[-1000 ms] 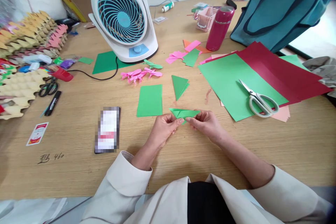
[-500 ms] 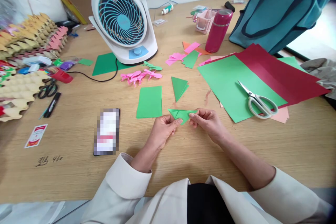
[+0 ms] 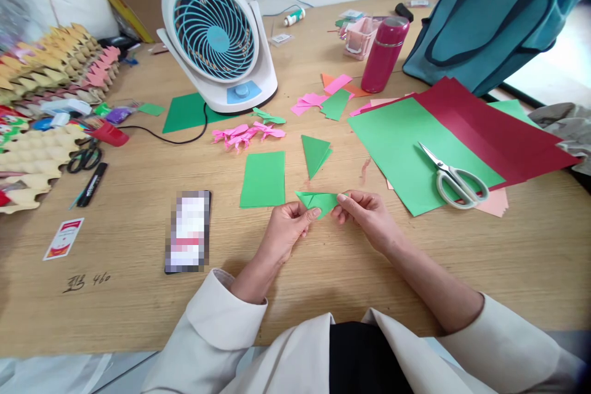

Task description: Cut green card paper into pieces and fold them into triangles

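A small folded green paper piece [image 3: 319,201] lies just above the wooden table [image 3: 323,283] in front of me. My left hand [image 3: 287,229] pinches its left end and my right hand [image 3: 364,217] pinches its right end, fingers closed on the paper. A green paper rectangle [image 3: 263,178] lies just beyond my left hand. A folded green triangle [image 3: 315,153] lies a little farther back.
A phone [image 3: 188,231] lies left of my hands. White-handled scissors [image 3: 455,176] rest on large green [image 3: 406,141] and dark red [image 3: 489,129] sheets at right. A desk fan [image 3: 217,34], pink folded pieces [image 3: 249,132], a magenta bottle [image 3: 384,53], a teal bag [image 3: 489,18] stand behind. Egg trays [image 3: 32,160], black scissors [image 3: 84,157] and marker [image 3: 92,183] are left.
My right fingers have slid slightly left along the green piece, covering its right tip. The head camera shifted a little earlier on; everything else stays put.
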Available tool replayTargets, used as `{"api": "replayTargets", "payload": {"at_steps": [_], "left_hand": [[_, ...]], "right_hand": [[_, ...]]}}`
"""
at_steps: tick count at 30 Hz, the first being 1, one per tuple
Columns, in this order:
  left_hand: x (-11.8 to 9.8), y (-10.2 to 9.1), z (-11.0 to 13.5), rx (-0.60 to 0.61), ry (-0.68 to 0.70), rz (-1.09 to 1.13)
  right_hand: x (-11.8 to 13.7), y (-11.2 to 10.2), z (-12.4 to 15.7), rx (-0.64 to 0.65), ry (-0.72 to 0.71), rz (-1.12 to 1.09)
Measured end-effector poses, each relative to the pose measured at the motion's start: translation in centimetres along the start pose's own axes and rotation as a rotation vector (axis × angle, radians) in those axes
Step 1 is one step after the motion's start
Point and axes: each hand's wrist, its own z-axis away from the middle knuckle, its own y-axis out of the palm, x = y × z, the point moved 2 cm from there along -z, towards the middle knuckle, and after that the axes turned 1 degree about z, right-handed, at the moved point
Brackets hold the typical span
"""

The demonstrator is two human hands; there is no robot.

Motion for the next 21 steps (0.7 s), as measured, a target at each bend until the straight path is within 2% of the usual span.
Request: {"api": "replayTargets", "payload": {"at_steps": [6,16,21], "left_hand": [[0.0,0.0,0.0,-0.002,0.006,-0.013],[-0.2,0.1,0.1,-0.026,0.029,-0.016],[-0.1,0.2,0.2,-0.019,0.056,-0.015]], "right_hand": [[-1.0,0.1,-0.2,0.003,-0.011,0.018],[0.0,0.2,0.1,0.023,-0.023,0.043],[-1.3,0.7,0.0,0.017,-0.006,0.070]]}}
